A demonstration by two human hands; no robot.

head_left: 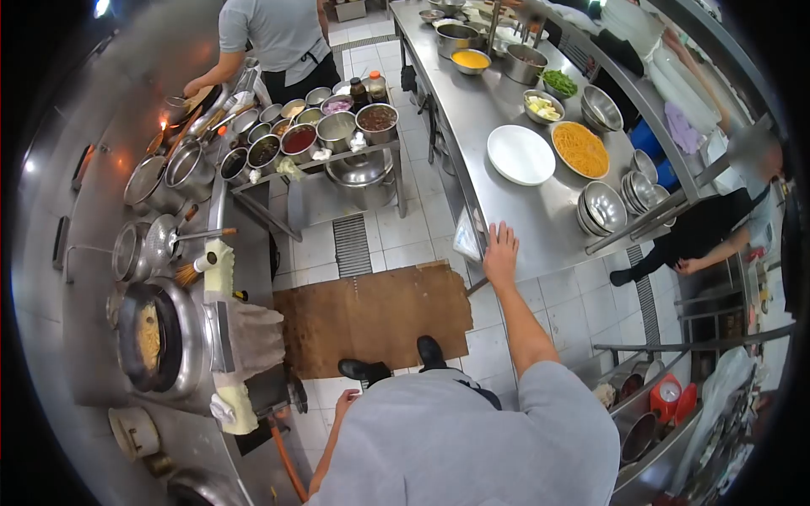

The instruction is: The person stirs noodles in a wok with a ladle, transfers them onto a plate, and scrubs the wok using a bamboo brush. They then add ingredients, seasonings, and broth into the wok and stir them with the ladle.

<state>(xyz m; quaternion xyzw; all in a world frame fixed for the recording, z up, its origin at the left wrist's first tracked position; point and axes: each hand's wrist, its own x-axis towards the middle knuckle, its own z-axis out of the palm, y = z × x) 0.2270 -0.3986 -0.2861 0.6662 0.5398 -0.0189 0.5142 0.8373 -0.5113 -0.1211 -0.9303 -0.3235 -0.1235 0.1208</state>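
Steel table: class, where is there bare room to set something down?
Bare: near end of the table, between right hand, white dish and stacked bowls; also the patch between that dish and the yellow-filled bowl. Crowded: right side, around the noodles, and far end, among pots.

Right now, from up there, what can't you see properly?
All in the head view:
Right hand: its palm is hidden behind its own back.
Left hand: too small to tell whether its fingers hold anything.
Food in the wok: too small to tell what it is.
Far co-worker: head cut off by the top edge.
Red scale: dial numbers too small to read.
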